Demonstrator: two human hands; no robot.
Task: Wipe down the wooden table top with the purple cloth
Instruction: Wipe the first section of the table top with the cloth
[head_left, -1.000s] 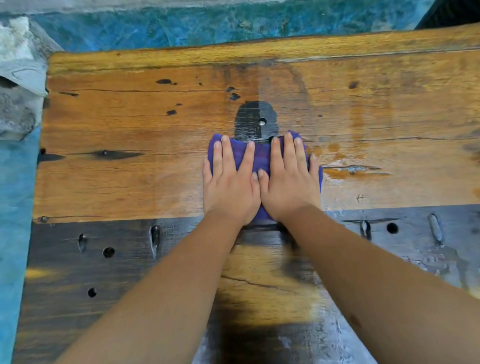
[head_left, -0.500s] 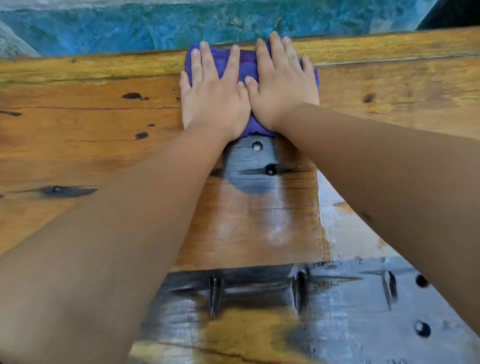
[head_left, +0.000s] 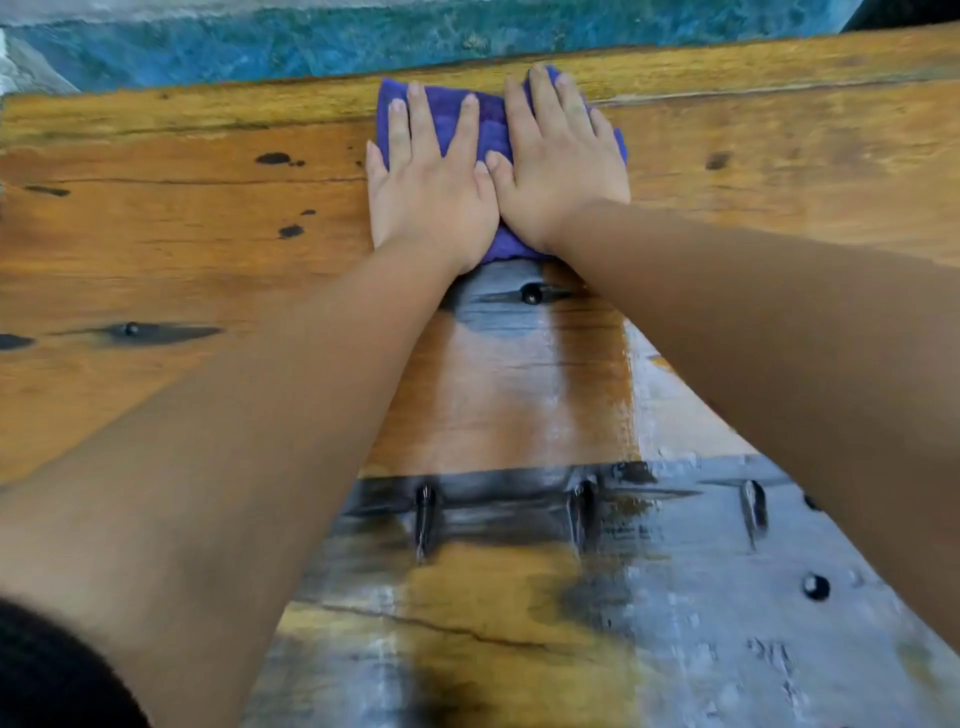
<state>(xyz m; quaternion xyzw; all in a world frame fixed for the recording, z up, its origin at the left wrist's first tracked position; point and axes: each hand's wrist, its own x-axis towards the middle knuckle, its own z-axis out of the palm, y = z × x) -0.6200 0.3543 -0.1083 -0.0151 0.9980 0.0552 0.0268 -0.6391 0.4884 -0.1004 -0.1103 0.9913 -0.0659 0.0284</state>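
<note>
Head: left hand (head_left: 431, 197), right hand (head_left: 558, 176) press purple cloth (head_left: 485, 122)

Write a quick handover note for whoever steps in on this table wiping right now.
Left hand: flat, fingers straight, pressing on the purple cloth.
Right hand: the same, beside the left, thumbs touching.
Cloth: folded, at the far edge of the wooden table top, arms stretched out.
Done: a glossy, wet-looking strip runs from the near dark plank up to the cloth.
Left: the boards to the left and right of that strip look dry.
</note>
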